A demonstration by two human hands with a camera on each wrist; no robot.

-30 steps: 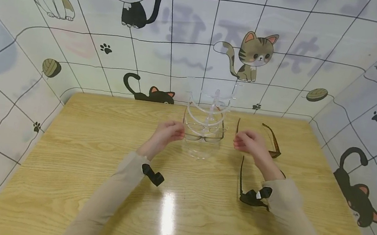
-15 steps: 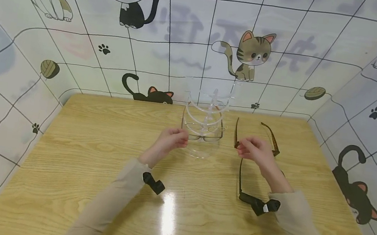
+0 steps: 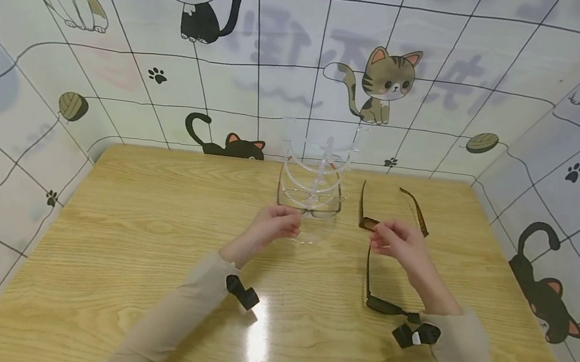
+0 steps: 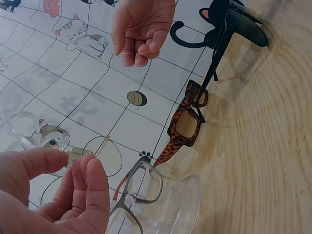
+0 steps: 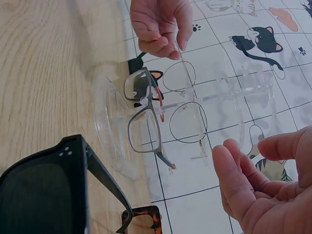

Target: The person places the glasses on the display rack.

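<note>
A clear display stand (image 3: 330,143) stands at the back middle of the wooden table. Two pairs of glasses hang on its lower tiers: thin wire-rimmed round glasses (image 5: 188,122) and, below them, grey-framed glasses (image 5: 158,131). My left hand (image 3: 277,225) hovers in front of the stand's lower left side, fingers loosely bent, with a gap between thumb and fingertips. To the right of the stand, my right hand (image 3: 398,241) is held in the air, relaxed and holding nothing. It overlaps the tortoiseshell glasses (image 3: 369,224) in the head view.
Black sunglasses (image 3: 384,305) lie on the table (image 3: 142,284) at the right, below my right wrist and nearer than the tortoiseshell pair. Upper tiers of the stand carry no glasses. A cat-patterned tiled backdrop (image 3: 288,32) encloses the back and sides.
Both hands have drawn back toward me from beside the glasses on the stand, shifting slightly right. The glasses on the stand and table stay where they were.
</note>
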